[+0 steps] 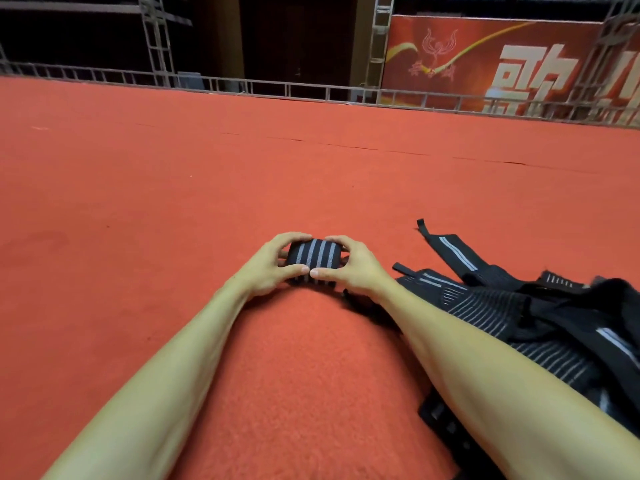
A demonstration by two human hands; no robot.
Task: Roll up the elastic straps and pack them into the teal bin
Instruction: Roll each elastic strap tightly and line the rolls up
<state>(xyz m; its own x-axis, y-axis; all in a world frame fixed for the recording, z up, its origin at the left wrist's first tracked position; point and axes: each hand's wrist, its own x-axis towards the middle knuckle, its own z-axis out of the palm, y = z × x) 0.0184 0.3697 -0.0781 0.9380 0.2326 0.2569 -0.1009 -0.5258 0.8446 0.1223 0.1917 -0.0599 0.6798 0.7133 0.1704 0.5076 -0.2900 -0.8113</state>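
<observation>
A rolled black elastic strap with grey stripes sits on the red carpet just in front of me. My left hand grips its left end, fingers curled over the top and thumb along the near side. My right hand grips its right end the same way, and the two thumb tips nearly touch. A heap of unrolled black and grey straps lies on the carpet to the right, partly under my right forearm. No teal bin is in view.
Red carpet stretches far ahead and to the left. A metal truss rail borders its far edge, with a red banner behind it at the right. A black strap end lies near my right elbow.
</observation>
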